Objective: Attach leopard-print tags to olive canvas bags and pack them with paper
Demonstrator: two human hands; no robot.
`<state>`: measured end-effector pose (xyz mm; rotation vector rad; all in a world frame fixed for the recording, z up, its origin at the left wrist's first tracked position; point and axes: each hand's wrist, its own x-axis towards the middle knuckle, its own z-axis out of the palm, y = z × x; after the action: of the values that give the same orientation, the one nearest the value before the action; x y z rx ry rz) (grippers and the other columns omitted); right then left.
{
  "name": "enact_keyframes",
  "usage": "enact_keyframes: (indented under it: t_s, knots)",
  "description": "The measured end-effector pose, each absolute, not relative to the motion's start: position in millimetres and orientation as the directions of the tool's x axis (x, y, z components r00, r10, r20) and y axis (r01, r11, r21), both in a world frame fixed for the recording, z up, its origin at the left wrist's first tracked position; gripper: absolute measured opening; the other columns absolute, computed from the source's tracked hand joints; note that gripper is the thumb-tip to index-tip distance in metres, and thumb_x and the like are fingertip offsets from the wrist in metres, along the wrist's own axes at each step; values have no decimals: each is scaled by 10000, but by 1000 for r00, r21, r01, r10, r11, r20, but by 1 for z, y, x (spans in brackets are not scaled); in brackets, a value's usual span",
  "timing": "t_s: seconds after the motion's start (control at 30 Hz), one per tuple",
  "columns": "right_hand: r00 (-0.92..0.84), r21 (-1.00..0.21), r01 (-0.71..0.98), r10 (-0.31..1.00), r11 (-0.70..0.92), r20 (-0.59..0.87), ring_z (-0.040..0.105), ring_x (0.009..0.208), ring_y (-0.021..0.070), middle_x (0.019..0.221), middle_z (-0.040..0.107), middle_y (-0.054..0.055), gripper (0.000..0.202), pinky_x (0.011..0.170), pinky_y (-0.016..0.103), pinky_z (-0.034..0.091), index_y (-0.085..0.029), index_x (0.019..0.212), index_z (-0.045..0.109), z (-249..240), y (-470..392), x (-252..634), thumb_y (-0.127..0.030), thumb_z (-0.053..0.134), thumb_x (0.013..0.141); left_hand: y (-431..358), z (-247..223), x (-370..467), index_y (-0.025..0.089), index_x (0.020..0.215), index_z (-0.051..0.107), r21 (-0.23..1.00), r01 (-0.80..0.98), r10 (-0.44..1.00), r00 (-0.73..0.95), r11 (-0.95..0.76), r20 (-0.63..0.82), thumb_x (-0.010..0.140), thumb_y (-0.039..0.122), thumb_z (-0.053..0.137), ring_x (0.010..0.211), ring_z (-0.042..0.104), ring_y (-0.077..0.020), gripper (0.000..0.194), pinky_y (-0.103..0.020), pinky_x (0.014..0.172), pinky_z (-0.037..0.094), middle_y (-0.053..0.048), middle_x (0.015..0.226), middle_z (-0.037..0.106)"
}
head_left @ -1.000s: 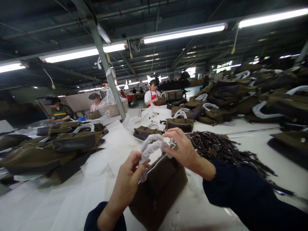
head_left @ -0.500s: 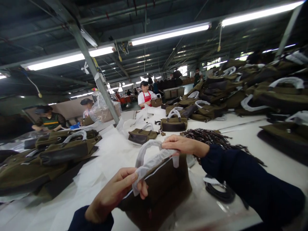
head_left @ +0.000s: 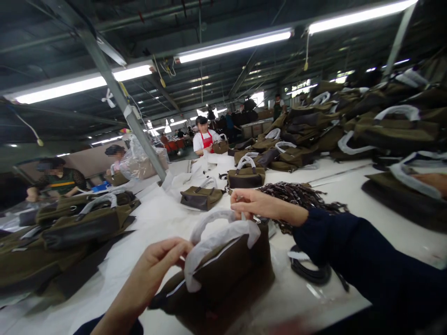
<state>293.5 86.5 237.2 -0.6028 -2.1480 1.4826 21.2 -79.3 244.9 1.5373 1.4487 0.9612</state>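
At far left, see striped-top worker (head_left: 59, 180) with head lowered, then second worker (head_left: 117, 164) beside clear plastic bag (head_left: 135, 157). In front, note left pile (head_left: 82, 225) of olive-and-black bags, then white sheets (head_left: 139, 232) spread loosely over table.

Next, left hand (head_left: 162, 260), reaching up from bottom edge to left side of wrapped handles. Fingers bent and close together, thumb alongside, tips hidden behind near handle (head_left: 226, 236); cannot tell if pinching.

Bottom centre, find olive bag (head_left: 232, 281), on table between both hands, tilted, near handle and far handle (head_left: 206, 220) arched over top, both in white wrap. Beyond, see small bag (head_left: 200, 197), red-apron worker (head_left: 205, 139) farther back, and upright bag (head_left: 246, 177).

Right hand (head_left: 256, 204) over right end of far handle, fingers curled close together, small pale piece at tips; cannot tell if gripping handle or only wrap. Just behind wrist, dark strap heap (head_left: 296, 193); under sleeve, black coil (head_left: 310, 270) lying on table.

Far right: large bag heap (head_left: 314, 125), flat-lying bag (head_left: 394, 195) in front, plus another person's hand (head_left: 433, 182) at edge, behind white handle.
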Motion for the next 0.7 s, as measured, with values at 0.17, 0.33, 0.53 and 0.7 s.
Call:
enact_keyframes:
  t_s: [0.17,0.33,0.53,0.7]
  knots:
    - [-865,-917,111,492,383,101,487,579,76,727,590,-19,429,510,177,370,-148,1108,661,233,100,274,-495,629,858,-47,250,21,232,1132,661,909,400,993,47,-119,109,839,397,681,890,616,-181,337,-254,766,485,-34,1057,692]
    - [-919,-877,98,381,470,102,496,641,84,751,598,-19,384,559,185,371,-135,989,699,228,112,280,-481,663,827,-36,245,17,170,906,722,940,337,965,260,-50,-42,836,393,687,795,596,-160,236,-236,740,450,-17,834,687]
    - [-946,-724,109,294,681,134,442,576,72,632,532,-43,272,544,191,333,-126,749,630,235,103,284,-384,650,832,-41,246,26,164,816,643,839,527,960,279,-137,-18,883,421,605,672,509,-128,268,-223,614,383,9,730,596]
    - [-838,-177,353,395,919,376,432,587,104,643,546,-22,189,549,241,257,-161,688,569,236,88,277,-267,679,799,-51,244,40,200,743,555,362,882,928,182,-301,326,911,334,532,687,504,-158,216,-264,636,361,5,729,544]
